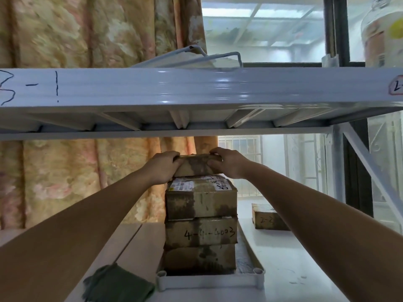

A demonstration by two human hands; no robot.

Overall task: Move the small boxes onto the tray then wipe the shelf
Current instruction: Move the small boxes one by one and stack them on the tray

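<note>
A stack of three brown cardboard boxes [200, 223] stands on a white tray [209, 282] at the shelf's front middle. On top of it sits a fourth small box [196, 167]. My left hand [162, 167] grips its left end and my right hand [229, 163] grips its right end, fingers curled over the top edge. One more small box [267, 216], marked 2-2, lies on the white shelf [294, 269] to the right. A dark green cloth [117, 284] lies at the front left.
The upper shelf beam [196, 88] runs across just above my hands, leaving little headroom. A diagonal brace [370, 166] crosses the right side. A curtain [76, 182] hangs behind on the left, and a plastic bottle [383, 33] stands on the upper shelf at right.
</note>
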